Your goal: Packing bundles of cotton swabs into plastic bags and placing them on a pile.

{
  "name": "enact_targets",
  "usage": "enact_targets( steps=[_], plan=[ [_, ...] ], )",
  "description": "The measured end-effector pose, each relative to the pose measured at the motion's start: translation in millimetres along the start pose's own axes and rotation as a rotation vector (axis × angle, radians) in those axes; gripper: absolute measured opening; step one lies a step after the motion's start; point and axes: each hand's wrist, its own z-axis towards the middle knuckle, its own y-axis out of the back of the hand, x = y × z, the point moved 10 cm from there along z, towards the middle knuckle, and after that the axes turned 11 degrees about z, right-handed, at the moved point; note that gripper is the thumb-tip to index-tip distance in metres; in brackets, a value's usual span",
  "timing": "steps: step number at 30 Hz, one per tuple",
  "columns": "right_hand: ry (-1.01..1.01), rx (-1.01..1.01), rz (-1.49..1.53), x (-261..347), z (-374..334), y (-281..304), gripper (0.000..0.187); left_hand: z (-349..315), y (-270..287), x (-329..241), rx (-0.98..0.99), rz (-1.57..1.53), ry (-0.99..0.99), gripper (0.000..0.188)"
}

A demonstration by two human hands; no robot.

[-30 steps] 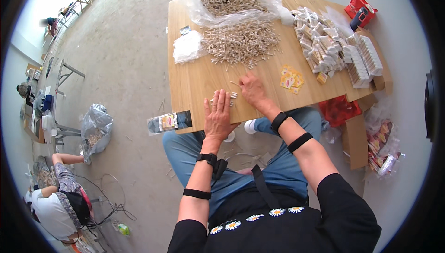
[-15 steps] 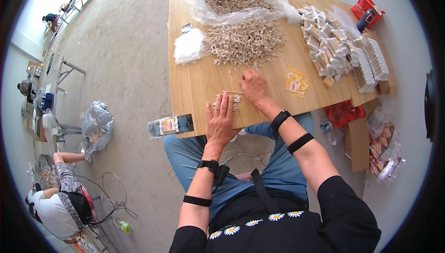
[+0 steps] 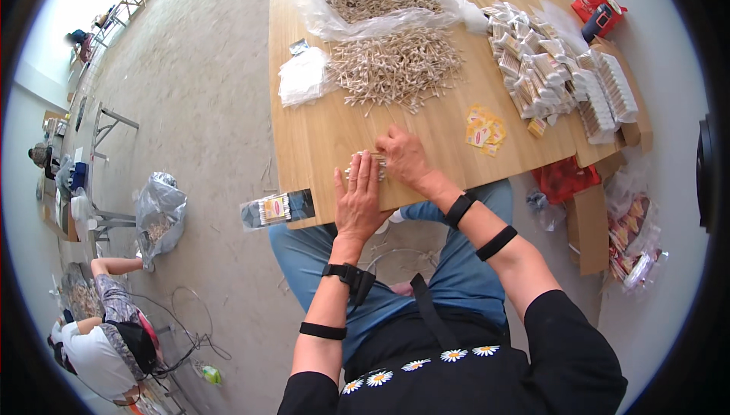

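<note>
My left hand (image 3: 357,204) lies flat near the table's front edge, fingers stretched out over a small row of cotton swabs (image 3: 382,168). White tips of the row show on both sides of the fingers; the middle is hidden. Just right of it, my right hand (image 3: 407,158) is closed, its fingertips pinched at the row's far end on a cotton swab, mostly covered by the fingers. Beyond both hands spreads a loose heap of cotton swabs (image 3: 399,65). At the table's left corner, a clear packet of swabs (image 3: 274,208) with a yellow label overhangs the edge.
Behind the heap sits an open plastic bag (image 3: 300,6) of swabs. White sheets (image 3: 303,77) lie left, yellow cards (image 3: 484,131) right. Packed swab bundles (image 3: 532,69) pile up at the far right beside a dark bottle (image 3: 598,23). Another person (image 3: 99,350) works at left.
My right hand has drawn back from the edge of the heap to the small row by my left fingers. My left hand stays flat on the row.
</note>
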Motion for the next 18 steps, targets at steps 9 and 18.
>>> enact_targets(
  steps=[9,18],
  plan=[
    [-0.204,-0.258,-0.140,-34.6,16.9,27.1,0.014,-0.5,-0.2,-0.2,0.016,0.005,-0.003,0.113],
    [-0.074,-0.043,-0.100,-11.9,-0.4,-1.4,0.007,-0.9,0.4,1.1,0.006,0.000,-0.001,0.112]
  ],
)
